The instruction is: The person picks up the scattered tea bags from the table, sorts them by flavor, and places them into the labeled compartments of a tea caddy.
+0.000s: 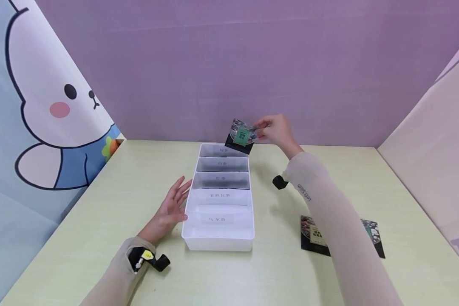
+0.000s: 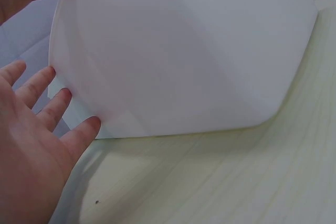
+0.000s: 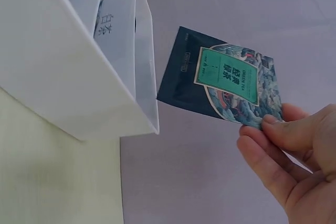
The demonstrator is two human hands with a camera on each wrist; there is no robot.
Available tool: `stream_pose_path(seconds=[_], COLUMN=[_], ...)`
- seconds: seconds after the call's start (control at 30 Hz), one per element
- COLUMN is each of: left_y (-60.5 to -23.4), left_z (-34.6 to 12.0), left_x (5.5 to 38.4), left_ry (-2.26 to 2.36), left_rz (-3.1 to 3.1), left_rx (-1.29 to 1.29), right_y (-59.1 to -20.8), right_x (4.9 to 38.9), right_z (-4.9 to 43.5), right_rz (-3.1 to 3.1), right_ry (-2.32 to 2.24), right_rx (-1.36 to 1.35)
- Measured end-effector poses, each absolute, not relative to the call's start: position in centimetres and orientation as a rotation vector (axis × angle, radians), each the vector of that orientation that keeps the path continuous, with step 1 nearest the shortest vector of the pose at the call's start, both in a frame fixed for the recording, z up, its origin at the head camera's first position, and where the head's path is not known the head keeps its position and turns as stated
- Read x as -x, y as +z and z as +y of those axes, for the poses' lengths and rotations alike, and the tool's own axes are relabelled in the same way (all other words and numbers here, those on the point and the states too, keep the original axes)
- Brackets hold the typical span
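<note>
My right hand [image 1: 276, 131] pinches a green tea sachet [image 1: 241, 136] by one corner, over the far end of a white divided box [image 1: 219, 243]. Dark with a green label, the sachet [image 3: 220, 77] tilts close to the box's rim in the right wrist view. Several compartments run the box's length, each with a Chinese label on its wall. My left hand [image 1: 170, 210] rests its straight, spread fingers against the box's left side; the left wrist view shows the fingertips [image 2: 90, 126] on the white wall. Dark contents show in some compartments, partly hidden.
On the table's right lie a sachet with a tan label [image 1: 314, 238] and one with a green patch [image 1: 372, 236], both partly hidden under my right forearm. A purple backdrop [image 1: 229, 72] stands behind the table [image 1: 153, 161]. A printed cartoon panel [image 1: 53, 97] borders the left.
</note>
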State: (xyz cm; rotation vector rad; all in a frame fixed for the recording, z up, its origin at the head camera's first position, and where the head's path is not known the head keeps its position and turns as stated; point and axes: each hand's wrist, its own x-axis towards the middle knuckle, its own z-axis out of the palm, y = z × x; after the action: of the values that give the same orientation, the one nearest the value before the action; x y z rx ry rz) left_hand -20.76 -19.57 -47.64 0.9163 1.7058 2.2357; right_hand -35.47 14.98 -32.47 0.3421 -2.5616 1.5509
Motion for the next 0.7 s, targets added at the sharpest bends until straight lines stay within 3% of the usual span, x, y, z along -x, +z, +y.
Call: stream_pose_path(seconds=[0.7], left_y=[-47.8], left_z=[-19.9], left_x=[20.6], left_ry=[2.227], left_rz=[1.709], left_rx=[-0.914], right_y=[-35.5], right_x=[34.8], right_z=[13.0], right_rz=[-2.558], right_ry=[1.293], right_rx=[-0.524])
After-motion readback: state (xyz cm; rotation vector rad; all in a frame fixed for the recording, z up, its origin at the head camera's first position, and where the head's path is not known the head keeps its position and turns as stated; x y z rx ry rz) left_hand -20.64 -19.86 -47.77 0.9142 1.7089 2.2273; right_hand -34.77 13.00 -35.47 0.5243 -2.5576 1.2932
